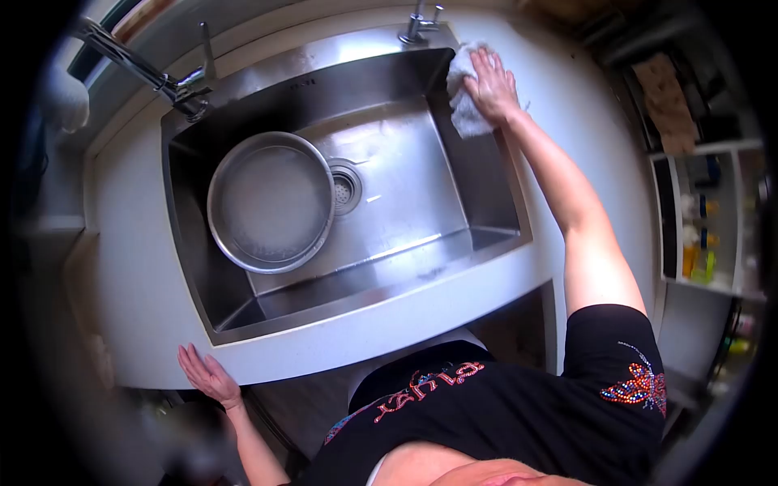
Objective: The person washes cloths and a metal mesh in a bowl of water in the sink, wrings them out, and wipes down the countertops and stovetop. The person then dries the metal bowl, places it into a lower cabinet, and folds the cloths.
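A bunched white cloth (470, 101) lies over the sink's right rim near its back corner. My right hand (492, 87) holds it from above, palm down, fingers extended along it. At the counter's front edge on the left is my left hand (207, 377), its fingers stretched out and nothing in it. The stainless steel sink (405, 174) lies between my hands. A round metal basin (271, 201) stands in its left part, with cloudy liquid inside. Beside the basin, the drain strainer (344, 188) is partly covered by its rim.
A chrome faucet (174, 85) rises behind the sink's left corner, and a smaller tap (417, 31) stands at the back right. White countertop (567, 105) surrounds the sink. To the right is a shelf (709, 219) with several bottles.
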{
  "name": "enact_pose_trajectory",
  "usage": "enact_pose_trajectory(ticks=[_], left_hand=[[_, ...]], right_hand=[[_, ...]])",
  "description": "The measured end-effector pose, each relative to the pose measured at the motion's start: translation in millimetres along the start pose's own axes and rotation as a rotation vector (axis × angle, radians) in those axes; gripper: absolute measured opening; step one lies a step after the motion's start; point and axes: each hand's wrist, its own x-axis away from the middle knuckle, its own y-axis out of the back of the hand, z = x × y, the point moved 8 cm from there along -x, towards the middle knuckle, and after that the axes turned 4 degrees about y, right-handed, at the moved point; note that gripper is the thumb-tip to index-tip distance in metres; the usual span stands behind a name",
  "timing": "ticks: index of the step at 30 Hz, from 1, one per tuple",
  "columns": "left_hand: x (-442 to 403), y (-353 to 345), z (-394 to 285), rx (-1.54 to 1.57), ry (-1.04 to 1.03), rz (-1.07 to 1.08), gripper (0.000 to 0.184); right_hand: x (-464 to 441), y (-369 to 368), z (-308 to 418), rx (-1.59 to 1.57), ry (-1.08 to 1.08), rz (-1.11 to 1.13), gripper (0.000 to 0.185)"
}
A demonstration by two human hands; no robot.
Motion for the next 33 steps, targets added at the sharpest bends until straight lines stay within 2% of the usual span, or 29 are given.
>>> enact_pose_trajectory(ticks=[3, 6, 9, 11, 12, 13, 15, 17, 18, 19, 23, 25, 27, 28, 29, 30, 31, 32, 33], left_hand=[[0.2, -3.2, 2.7, -0.016, 0.024, 0.043, 0.039], [-0.2, -2.4, -1.8, -0.012, 0.042, 0.057, 0.041], [-2.6, 1.8, -1.3, -0.023, 0.077, 0.052, 0.042], [-4.3, -0.2, -1.1, -0.023, 0.076, 0.046, 0.042], [-3.1, -1.0, 0.0, -0.024, 0.072, 0.045, 0.042], [-1.2, -1.1, 1.8, -0.029, 0.076, 0.044, 0.042], [-1.2, -1.4, 3.6, -0.019, 0.085, 0.046, 0.044], [-1.0, 0.6, 5.1, -0.039, 0.130, 0.037, 0.046], [-1.4, 2.4, 5.1, -0.041, 0.147, 0.042, 0.047], [-4.0, 4.7, 4.1, -0.032, 0.162, 0.046, 0.047], [-2.9, 6.1, 6.2, -0.033, 0.136, 0.008, 0.049], [-3.0, 7.1, 8.1, -0.007, 0.166, 0.024, 0.049], [-2.4, 9.2, 12.6, 0.046, 0.191, 0.027, 0.048], [-3.4, 9.7, 14.6, 0.069, 0.210, 0.042, 0.046], [-3.0, 10.0, 16.1, 0.100, 0.232, 0.059, 0.045], [-1.6, 8.9, 17.8, 0.121, 0.252, 0.052, 0.045], [-1.8, 8.3, 20.0, 0.146, 0.263, 0.038, 0.044], [-1.8, 13.2, 22.1, 0.174, 0.280, -0.005, 0.043], [-1.6, 16.8, 23.9, 0.206, 0.293, -0.050, 0.043]], right_hand=[[-72.1, -10.4, 4.2, -0.010, 0.041, -0.043, 0.050], [-71.0, -3.2, 1.5, -0.105, 0.135, -0.307, 0.044], [-35.5, 26.3, 47.8, -0.557, -0.237, -0.022, 0.037], [-35.9, 34.3, 90.1, -0.688, 0.018, -0.375, 0.032], [-44.3, 37.7, 112.2, -0.754, 0.029, -0.433, 0.030], [-64.7, 29.1, 129.2, -0.641, 0.194, -0.570, 0.032], [-111.3, -13.0, 162.7, -0.289, 0.221, -0.347, 0.034], [-116.6, -18.2, 199.7, -0.111, 0.130, -0.336, 0.035], [-114.2, -25.6, 209.8, -0.111, 0.140, -0.500, 0.037], [-110.0, -27.2, 232.1, -0.085, 0.250, -0.571, 0.037], [-73.1, -24.6, 376.2, -0.311, 0.599, -0.551, 0.039], [-49.9, -21.2, 450.0, -0.530, 0.763, -0.386, 0.038], [-35.0, -20.3, 498.3, -0.860, 0.628, -0.180, 0.032], [-30.8, 6.3, 524.4, -0.921, 0.693, -0.271, 0.028], [-32.9, 16.2, 549.2, -0.976, 0.457, 0.099, 0.028], [-47.4, 3.3, 574.0, -0.840, 0.560, -0.056, 0.029], [-49.0, -15.2, 601.3, -0.648, 0.657, -0.077, 0.031], [-28.3, -23.6, 627.1, -0.353, 0.862, -0.332, 0.033], [-18.0, -31.0, 637.4, -0.388, 0.812, -0.198, 0.035]])
